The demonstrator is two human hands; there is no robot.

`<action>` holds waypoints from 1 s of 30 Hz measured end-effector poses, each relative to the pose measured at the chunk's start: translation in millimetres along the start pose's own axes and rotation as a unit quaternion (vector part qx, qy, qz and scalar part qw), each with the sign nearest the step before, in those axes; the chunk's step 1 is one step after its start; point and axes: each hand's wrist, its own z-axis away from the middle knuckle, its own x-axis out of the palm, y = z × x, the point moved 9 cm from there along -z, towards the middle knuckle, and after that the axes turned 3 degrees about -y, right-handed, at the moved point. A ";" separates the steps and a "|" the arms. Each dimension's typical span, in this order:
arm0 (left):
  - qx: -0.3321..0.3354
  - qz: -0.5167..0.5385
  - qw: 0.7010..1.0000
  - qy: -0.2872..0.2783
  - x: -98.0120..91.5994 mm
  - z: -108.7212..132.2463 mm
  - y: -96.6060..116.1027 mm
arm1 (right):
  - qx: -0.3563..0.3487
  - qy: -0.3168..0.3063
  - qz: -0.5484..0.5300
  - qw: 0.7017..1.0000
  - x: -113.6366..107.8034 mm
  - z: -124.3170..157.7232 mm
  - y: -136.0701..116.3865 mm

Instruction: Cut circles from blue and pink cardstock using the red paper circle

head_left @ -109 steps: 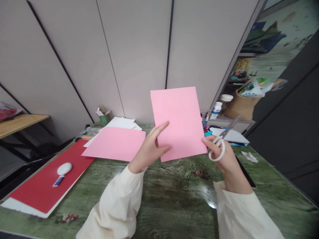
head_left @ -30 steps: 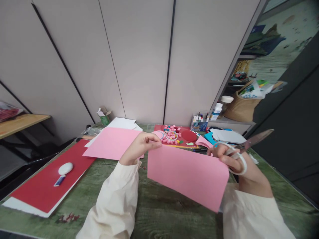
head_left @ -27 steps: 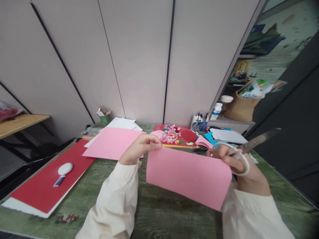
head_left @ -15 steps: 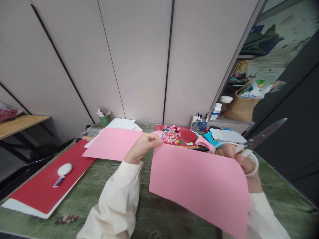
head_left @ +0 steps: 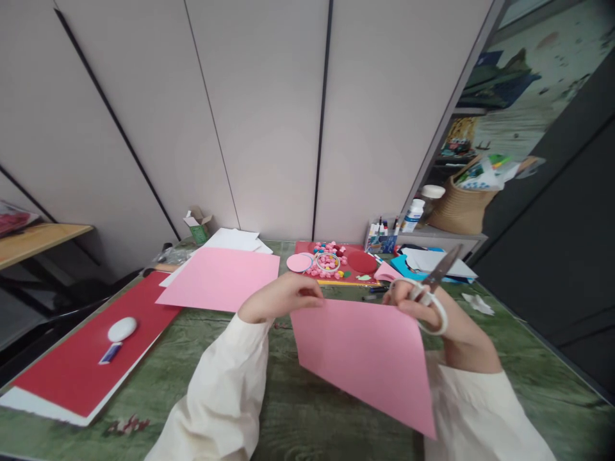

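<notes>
My left hand (head_left: pixel 288 296) pinches the upper left corner of a pink sheet of paper (head_left: pixel 365 358), thumb and fingers closed on its edge. At the sheet's upper right corner, my right hand (head_left: pixel 413 301) grips the paper too. White-handled scissors (head_left: pixel 435 278) hang on the fingers of that hand, with the metal blades pointing up and to the right. The sheet is held above the green table (head_left: pixel 283 397), its lower edge slanting down to the right. Another pink sheet (head_left: pixel 221 280) lies to the left, beyond my left hand.
A red sheet (head_left: pixel 72 365) with a white oval object (head_left: pixel 122 329) and a small purple-and-white item (head_left: pixel 110 353) lies at the left. Pink pieces (head_left: pixel 331 248), a pink disc (head_left: pixel 300 262) and a red disc (head_left: pixel 362 261) are at the back. A marker box (head_left: pixel 382 235) stands near the wall.
My right hand has moved left with the scissors, bringing its end of the pink sheet closer to my left hand. The left hand has dropped slightly.
</notes>
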 end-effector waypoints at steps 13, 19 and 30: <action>0.119 0.001 0.992 -0.034 16.6 3.6 42.6 | -0.088 -0.075 -0.184 0.976 12.9 2.2 -15.4; 0.086 0.004 0.996 -0.010 17.0 0.3 37.1 | -0.163 -0.108 -0.265 0.944 20.1 0.8 -34.7; 0.116 0.109 0.983 -0.090 23.3 3.4 34.1 | -0.147 -0.164 -0.286 0.933 34.0 3.1 -31.0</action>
